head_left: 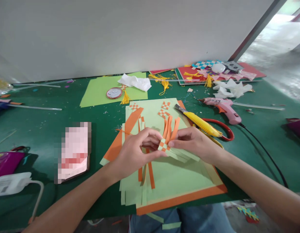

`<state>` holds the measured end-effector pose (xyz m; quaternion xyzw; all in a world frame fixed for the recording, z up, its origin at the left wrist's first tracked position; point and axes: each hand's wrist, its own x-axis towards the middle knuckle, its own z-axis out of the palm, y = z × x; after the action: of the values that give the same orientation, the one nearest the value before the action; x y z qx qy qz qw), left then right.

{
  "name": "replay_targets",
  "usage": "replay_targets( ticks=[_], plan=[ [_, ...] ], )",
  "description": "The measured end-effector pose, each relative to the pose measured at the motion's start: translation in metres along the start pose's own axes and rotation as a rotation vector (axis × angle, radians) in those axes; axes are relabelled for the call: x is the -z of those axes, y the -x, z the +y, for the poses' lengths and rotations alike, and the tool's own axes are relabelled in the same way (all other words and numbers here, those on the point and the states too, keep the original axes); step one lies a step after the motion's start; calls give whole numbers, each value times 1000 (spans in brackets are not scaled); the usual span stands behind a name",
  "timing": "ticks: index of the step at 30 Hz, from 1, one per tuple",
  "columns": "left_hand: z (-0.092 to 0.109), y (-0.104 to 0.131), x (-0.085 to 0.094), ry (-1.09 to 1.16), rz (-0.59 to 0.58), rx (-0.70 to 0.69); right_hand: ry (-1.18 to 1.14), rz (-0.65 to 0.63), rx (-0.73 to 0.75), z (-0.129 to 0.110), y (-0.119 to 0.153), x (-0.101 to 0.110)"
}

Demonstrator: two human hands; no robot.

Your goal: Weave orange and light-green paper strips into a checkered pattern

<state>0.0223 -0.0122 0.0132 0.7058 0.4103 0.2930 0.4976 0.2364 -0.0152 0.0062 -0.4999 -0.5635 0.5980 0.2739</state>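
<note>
A small woven checkered piece of orange and pale green paper strips is held between both hands above the paper stack. Its loose orange strips stand upward and its green strips stick out to the right. My left hand is closed on its left and lower edge. With thumb and fingers pinched, my right hand grips it at the right, by the strips. Under the hands lie pale green sheets and orange paper. Loose orange strips lie below my left hand. Small woven pieces rest on the sheets beyond.
Right of the sheets are a yellow cutter, red-handled scissors and a pink glue gun with its cord. A phone lies left. Crumpled tissue, a round tin and yellow tassels are farther back.
</note>
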Motion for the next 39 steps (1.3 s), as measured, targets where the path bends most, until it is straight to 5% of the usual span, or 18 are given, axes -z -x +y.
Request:
replay_targets(
  ticks=[9,22,28,39],
  plan=[
    [-4,3,2,-340,170,-301,-28,121,-19,0,0,0],
    [-7,1,1,-444,145,-369,16,99,36,-3,0,-2],
    [-4,1,0,-385,170,-239,82,145,60,-1,-1,-5],
    [-1,0,-1,-71,4,-3,114,127,89,4,0,-7]
  ],
)
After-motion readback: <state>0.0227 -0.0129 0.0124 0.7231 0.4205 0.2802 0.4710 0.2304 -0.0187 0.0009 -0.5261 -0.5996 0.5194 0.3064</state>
